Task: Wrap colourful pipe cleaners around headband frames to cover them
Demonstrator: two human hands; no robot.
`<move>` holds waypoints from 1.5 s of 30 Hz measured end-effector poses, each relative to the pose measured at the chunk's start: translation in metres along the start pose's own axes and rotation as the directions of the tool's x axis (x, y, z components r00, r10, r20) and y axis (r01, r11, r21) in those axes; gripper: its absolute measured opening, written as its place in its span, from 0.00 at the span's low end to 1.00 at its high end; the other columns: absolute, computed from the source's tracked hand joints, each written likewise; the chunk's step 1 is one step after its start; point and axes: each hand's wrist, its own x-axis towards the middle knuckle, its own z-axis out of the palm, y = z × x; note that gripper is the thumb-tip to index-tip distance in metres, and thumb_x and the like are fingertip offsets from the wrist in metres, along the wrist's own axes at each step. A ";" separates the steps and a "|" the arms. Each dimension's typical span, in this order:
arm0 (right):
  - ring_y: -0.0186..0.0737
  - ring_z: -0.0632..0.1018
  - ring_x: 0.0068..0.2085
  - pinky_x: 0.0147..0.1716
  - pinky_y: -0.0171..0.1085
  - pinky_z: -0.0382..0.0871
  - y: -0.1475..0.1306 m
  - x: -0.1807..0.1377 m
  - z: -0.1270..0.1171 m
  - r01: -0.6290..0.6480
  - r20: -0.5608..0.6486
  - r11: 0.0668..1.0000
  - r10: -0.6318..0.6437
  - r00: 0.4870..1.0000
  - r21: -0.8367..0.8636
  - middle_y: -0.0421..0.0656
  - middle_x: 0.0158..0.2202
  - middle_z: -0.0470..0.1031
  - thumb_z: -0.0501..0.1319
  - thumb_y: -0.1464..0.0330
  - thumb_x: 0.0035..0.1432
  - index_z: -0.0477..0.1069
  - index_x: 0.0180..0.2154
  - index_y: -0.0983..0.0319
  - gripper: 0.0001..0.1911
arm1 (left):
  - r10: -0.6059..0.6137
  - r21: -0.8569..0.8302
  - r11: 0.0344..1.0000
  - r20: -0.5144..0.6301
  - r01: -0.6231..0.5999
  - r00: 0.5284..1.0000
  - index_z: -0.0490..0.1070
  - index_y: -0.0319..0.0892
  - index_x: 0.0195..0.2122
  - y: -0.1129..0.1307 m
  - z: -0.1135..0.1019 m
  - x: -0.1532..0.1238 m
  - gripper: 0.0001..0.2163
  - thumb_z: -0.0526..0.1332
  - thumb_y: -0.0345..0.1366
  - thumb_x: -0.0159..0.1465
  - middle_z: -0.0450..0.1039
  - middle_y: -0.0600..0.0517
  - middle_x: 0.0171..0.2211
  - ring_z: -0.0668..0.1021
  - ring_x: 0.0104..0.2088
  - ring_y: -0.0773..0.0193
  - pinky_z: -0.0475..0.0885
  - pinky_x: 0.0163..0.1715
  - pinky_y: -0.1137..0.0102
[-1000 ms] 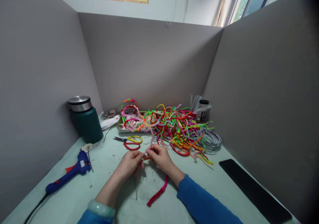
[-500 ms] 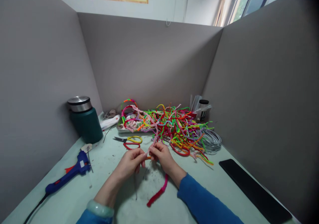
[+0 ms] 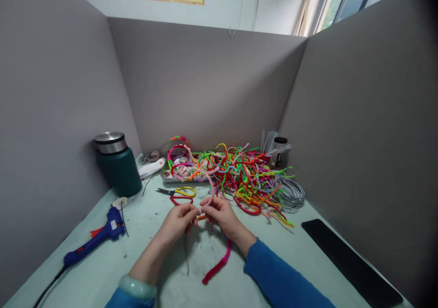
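**Fuzzy wire, part covered, between my fingertips**

My left hand (image 3: 178, 221) and right hand (image 3: 221, 214) nearly meet above the pale green table (image 3: 273, 262). The left thumb and forefinger pinch together around a thin bare wire (image 3: 187, 260), whose end hangs below; the right ones clamp a plush, pale pink strand (image 3: 211, 187) curving up toward the tray (image 3: 171, 180). Between them shows a short orange band (image 3: 201, 217). Below my right wrist curves a velvety crimson-and-magenta length (image 3: 219, 267); my hand hides whether it joins the wire. I judge the work partway: coloured stretches are covered, while bare wire remains. Beyond, finished-looking striped hoops (image 3: 169, 155) lean in the metal tray, beside a bristly tangle of bright stems (image 3: 239, 166) and a smooth grey wire coil (image 3: 294, 194).
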 end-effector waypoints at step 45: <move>0.30 0.63 0.24 0.23 0.30 0.54 0.004 0.001 -0.010 0.202 0.060 0.836 -0.199 0.978 -0.511 0.35 0.21 0.63 0.59 0.66 0.55 0.66 0.24 0.63 0.10 | -0.067 0.216 0.972 -0.122 0.092 0.990 0.67 0.41 0.22 -0.013 0.010 0.003 0.11 0.55 0.43 0.55 0.59 0.59 0.15 0.60 0.15 0.70 0.52 0.19 0.74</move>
